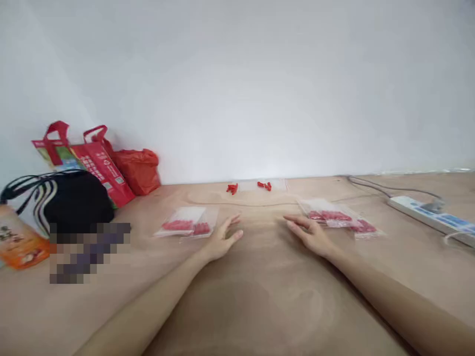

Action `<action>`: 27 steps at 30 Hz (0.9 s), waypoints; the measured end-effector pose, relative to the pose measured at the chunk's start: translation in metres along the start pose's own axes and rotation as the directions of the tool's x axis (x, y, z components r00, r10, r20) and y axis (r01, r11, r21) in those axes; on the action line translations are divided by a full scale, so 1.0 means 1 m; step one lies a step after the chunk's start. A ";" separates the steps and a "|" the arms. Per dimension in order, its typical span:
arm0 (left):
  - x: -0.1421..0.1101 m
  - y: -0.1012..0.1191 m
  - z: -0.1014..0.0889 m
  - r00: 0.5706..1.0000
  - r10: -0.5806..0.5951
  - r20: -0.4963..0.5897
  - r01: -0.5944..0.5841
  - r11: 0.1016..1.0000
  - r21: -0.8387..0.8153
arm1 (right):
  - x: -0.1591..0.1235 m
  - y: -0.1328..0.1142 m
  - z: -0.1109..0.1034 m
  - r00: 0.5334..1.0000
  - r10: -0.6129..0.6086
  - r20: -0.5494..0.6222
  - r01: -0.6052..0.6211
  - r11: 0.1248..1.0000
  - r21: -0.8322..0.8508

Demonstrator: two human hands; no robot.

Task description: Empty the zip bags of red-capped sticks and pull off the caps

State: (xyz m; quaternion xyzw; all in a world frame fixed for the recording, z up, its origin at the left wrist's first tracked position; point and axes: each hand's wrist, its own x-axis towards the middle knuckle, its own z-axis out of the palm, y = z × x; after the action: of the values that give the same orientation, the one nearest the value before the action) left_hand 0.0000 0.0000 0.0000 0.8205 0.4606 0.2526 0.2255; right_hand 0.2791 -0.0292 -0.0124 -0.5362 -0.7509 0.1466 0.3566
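From my head view, I have the left hand open over the table, thumb and fingers apart, just beside the left packets, clear bags with red pieces inside. My right hand is open too, thumb a little below the fingers, close to the right packets, which overlap in a row and crowd that wrist's outer side. Beyond both hands, near the wall, a flat clear bag lies between and under small red pieces: one loose cluster at its left end, another cluster on it. Far right, a white power strip with a plug and grey cable borders my space. On my left stand red shopping bags and a red plastic bag, with a black drawstring bag and an orange-and-white package in front; a pixelated patch hides something beside them.
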 end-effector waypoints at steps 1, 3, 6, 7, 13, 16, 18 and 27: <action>-0.001 0.002 -0.001 0.999 0.020 0.045 -0.022 0.999 0.047 | -0.001 -0.001 0.001 0.999 -0.029 0.032 0.030 0.999 -0.030; -0.004 0.005 -0.003 0.992 0.047 0.116 -0.062 0.990 0.127 | -0.003 -0.002 0.004 0.992 -0.081 0.092 0.090 0.992 -0.089; -0.005 0.009 -0.004 0.981 0.069 0.180 -0.110 0.967 0.229 | -0.005 -0.002 0.006 0.973 -0.145 0.177 0.177 0.967 -0.184; -0.005 0.009 -0.004 0.982 0.071 0.178 -0.113 0.964 0.242 | -0.005 -0.002 0.007 0.969 -0.155 0.191 0.194 0.959 -0.205; -0.006 0.005 -0.002 0.983 0.123 0.136 -0.154 0.955 0.253 | -0.003 0.002 0.008 0.966 -0.155 0.208 0.205 0.947 -0.246; -0.007 0.002 -0.001 0.982 0.176 0.076 -0.189 0.951 0.245 | -0.003 0.003 0.007 0.965 -0.156 0.212 0.206 0.948 -0.241; -0.007 0.000 -0.004 0.975 0.224 -0.016 -0.212 0.942 0.261 | -0.003 0.003 0.008 0.964 -0.157 0.216 0.208 0.949 -0.236; -0.015 -0.020 -0.081 0.957 0.136 -0.256 0.006 0.873 0.487 | -0.001 0.003 0.007 0.963 -0.161 0.218 0.211 0.949 -0.232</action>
State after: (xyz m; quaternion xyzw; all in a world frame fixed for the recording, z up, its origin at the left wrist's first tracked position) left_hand -0.0699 0.0074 0.0475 0.8212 0.5082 0.2518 -0.0631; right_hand 0.2765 -0.0282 -0.0200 -0.4867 -0.8423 0.0672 0.2216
